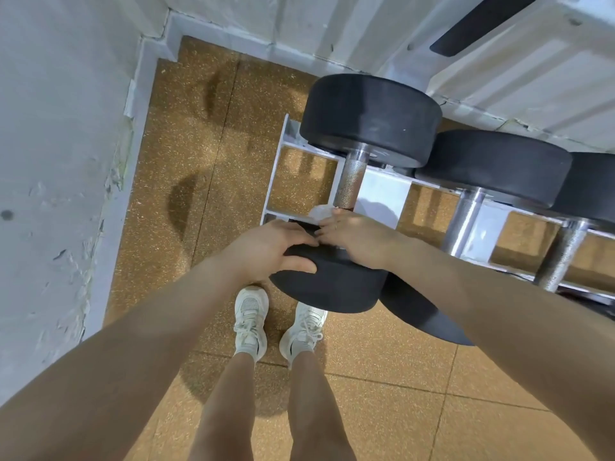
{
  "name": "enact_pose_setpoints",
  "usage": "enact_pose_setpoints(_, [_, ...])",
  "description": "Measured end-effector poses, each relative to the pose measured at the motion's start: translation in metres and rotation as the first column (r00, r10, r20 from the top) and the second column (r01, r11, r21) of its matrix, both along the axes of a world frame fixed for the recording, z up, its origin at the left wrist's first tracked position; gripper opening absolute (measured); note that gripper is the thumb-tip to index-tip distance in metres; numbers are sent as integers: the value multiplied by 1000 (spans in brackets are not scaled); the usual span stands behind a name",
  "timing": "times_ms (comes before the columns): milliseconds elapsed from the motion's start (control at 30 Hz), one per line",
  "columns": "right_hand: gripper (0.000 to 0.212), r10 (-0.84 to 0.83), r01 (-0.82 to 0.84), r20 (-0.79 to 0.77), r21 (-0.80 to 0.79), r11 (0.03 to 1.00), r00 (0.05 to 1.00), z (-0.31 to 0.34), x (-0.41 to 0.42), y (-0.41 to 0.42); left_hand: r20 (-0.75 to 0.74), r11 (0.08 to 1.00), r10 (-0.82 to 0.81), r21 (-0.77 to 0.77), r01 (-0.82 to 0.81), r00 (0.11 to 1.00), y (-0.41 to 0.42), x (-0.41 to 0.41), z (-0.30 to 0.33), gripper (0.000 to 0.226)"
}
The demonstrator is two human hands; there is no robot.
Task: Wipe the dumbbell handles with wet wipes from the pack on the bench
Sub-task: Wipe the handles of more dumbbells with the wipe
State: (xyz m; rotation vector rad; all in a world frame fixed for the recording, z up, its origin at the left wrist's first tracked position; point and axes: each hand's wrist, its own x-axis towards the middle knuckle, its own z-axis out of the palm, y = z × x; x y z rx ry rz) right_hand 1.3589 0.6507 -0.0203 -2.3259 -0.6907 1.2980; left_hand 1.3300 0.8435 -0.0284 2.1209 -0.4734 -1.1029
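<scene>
1. Three dumbbells lie side by side on a white rack; you have two hands on the leftmost dumbbell, and one white wipe.
2. Its knurled handle runs from 12 o'clock down to 6 o'clock, one black head by the wall, the other near your shoes.
3. Your left hand rests on the near head, fingers laid flat across its top and thumb on its face.
4. Your right hand wraps the lower end of the handle with the wipe bunched under the fingers.
5. A second wall closes off 9 o'clock, with bare floor between it and the rack; the next dumbbell sits just beside at 3 o'clock.
</scene>
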Motion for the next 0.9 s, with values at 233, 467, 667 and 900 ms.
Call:
enact_pose_setpoints(233, [16, -785, 846, -512, -189, 499, 348, 24, -11, 5, 98, 977, 82, 189, -100, 992, -9, -12, 31, 50])
enact_pose_setpoints(467, [27, -855, 954, -439, 17, 300, 276, 123, -22, -13, 40, 963, 270, -15, -270, 962, -29, -4, 134, 64])
enact_pose_setpoints(667, [21, -944, 970, -228, 98, 222, 239, 248, -69, -41, -22, 974, 167, -150, -168, 986, -78, -8, 251, 42])
enact_pose_setpoints(900, [18, -969, 988, -238, 122, -92, -61, 316, -167, -125, 43, 966, -192, -168, 196, 980, -177, -60, 301, 27])
